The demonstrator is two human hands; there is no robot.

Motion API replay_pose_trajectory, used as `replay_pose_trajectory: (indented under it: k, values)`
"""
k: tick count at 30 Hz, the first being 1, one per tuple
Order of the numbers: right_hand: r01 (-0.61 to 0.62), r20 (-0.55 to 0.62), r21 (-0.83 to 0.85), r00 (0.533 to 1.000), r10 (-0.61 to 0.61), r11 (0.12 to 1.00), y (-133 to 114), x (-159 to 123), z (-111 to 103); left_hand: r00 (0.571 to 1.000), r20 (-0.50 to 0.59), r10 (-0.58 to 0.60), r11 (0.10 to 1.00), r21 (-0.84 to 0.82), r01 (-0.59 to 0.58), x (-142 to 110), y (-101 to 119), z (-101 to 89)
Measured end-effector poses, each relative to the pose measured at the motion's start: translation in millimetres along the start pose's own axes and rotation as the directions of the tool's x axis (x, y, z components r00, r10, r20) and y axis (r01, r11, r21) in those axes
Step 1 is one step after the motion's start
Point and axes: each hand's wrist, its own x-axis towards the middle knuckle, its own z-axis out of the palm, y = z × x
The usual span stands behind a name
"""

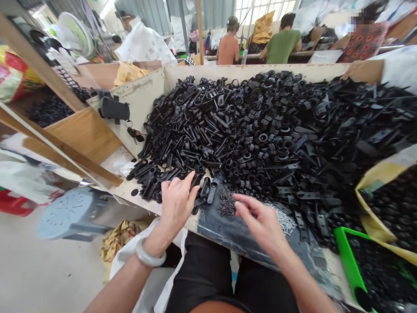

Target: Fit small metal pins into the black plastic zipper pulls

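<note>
My left hand [177, 198], a pale bangle on its wrist, lies over several long black plastic parts at the near left of the heap. Its index finger and thumb are stretched apart; the other fingers are partly hidden. A black part with round ends [212, 191] rests just to its right on the dark work mat [221, 228]. At the edge of a small pile of dark screws [226, 202], my right hand [260, 219] has thumb and index finger close together in a pinch. Whatever is between those fingertips is too small to make out. Silvery pins or screws [285, 221] lie beside that hand.
A large heap of black plastic parts [228, 117] fills the walled bench. To the right are a green tray [350, 256] and a yellow-edged sack [366, 198]. A blue stool [67, 213] stands left. Another person's arm [366, 71] reaches in at the far right.
</note>
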Motion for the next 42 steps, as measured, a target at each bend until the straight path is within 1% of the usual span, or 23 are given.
replay_pose_trajectory:
  k: [1,3,4,6,8,11,13,15,17,18,20,21,23,25,27,29,31,33,36,38,39,41,42]
  values:
    - [0.017,-0.031,-0.160,0.999,-0.022,0.987,5,13,-7,0.999,0.023,0.043,0.996,0.080,-0.044,5,-4,2.3]
    - [-0.001,-0.090,-0.287,0.996,-0.026,0.958,13,37,-16,0.995,0.056,0.086,0.975,0.200,-0.095,9,-7,7.7]
    - [-0.012,-0.109,-0.342,0.994,-0.027,0.940,16,46,-19,0.994,0.058,0.088,0.967,0.236,-0.100,8,-8,10.4]
    - [-0.036,-0.128,-0.424,0.992,-0.021,0.905,20,61,-18,0.997,0.033,0.072,0.961,0.265,-0.078,4,-8,15.4]
    - [-0.052,-0.129,-0.493,0.992,-0.014,0.869,21,71,-11,0.998,-0.013,0.054,0.967,0.249,-0.049,-1,-8,18.4]
    - [-0.059,-0.124,-0.548,0.992,-0.011,0.835,21,78,0,0.997,-0.060,0.043,0.979,0.204,-0.030,-2,-7,17.5]
    - [-0.056,-0.126,-0.556,0.992,-0.017,0.829,20,78,2,0.996,-0.064,0.054,0.986,0.159,-0.044,5,-5,13.9]
    - [-0.056,-0.139,-0.546,0.990,-0.025,0.836,21,76,-1,0.994,-0.045,0.098,0.989,0.114,-0.093,19,-1,10.4]
    - [-0.058,-0.156,-0.527,0.987,-0.030,0.848,21,69,-9,0.984,0.018,0.176,0.979,0.097,-0.177,40,4,10.4]
    - [-0.055,-0.162,-0.511,0.986,-0.033,0.858,22,64,-14,0.969,0.083,0.231,0.966,0.097,-0.238,52,8,12.5]
    - [-0.040,-0.173,-0.443,0.984,-0.042,0.896,22,52,-24,0.936,0.222,0.273,0.947,0.107,-0.302,76,15,21.4]
    - [-0.030,-0.181,-0.394,0.983,-0.045,0.919,22,45,-28,0.924,0.252,0.287,0.943,0.095,-0.319,87,19,27.7]
    - [-0.015,-0.205,-0.291,0.978,-0.047,0.956,22,29,-35,0.908,0.288,0.303,0.939,0.074,-0.337,105,24,41.8]
    - [-0.015,-0.226,-0.218,0.974,-0.036,0.976,21,14,-38,0.891,0.324,0.317,0.936,0.045,-0.349,116,26,54.6]
    - [-0.026,-0.219,-0.152,0.976,-0.008,0.988,22,2,-40,0.879,0.348,0.327,0.936,0.009,-0.352,121,27,63.2]
    - [-0.045,-0.197,-0.066,0.980,0.031,0.997,23,-8,-39,0.871,0.359,0.335,0.938,-0.035,-0.346,123,26,66.2]
    - [-0.069,-0.171,0.056,0.982,0.078,0.996,26,-16,-36,0.869,0.362,0.338,0.940,-0.089,-0.329,124,24,63.3]
    - [-0.110,-0.136,0.218,0.980,0.142,0.970,29,-24,-31,0.877,0.353,0.326,0.945,-0.145,-0.293,125,22,55.1]
    - [-0.222,-0.027,0.466,0.964,0.264,0.856,31,-36,-22,0.914,0.312,0.260,0.954,-0.229,-0.194,129,21,35.3]
    - [-0.285,0.046,0.569,0.948,0.316,0.771,29,-43,-18,0.939,0.281,0.200,0.950,-0.289,-0.116,128,22,20.4]
    - [-0.301,0.063,0.599,0.941,0.332,0.742,28,-46,-17,0.947,0.274,0.170,0.940,-0.334,-0.072,125,25,13.6]
    - [-0.308,0.050,0.617,0.934,0.354,0.724,24,-49,-17,0.948,0.297,0.117,0.881,-0.471,0.039,112,32,2.8]
    - [-0.295,0.024,0.603,0.935,0.353,0.741,22,-49,-19,0.931,0.360,0.064,0.746,-0.637,0.195,102,37,-0.6]
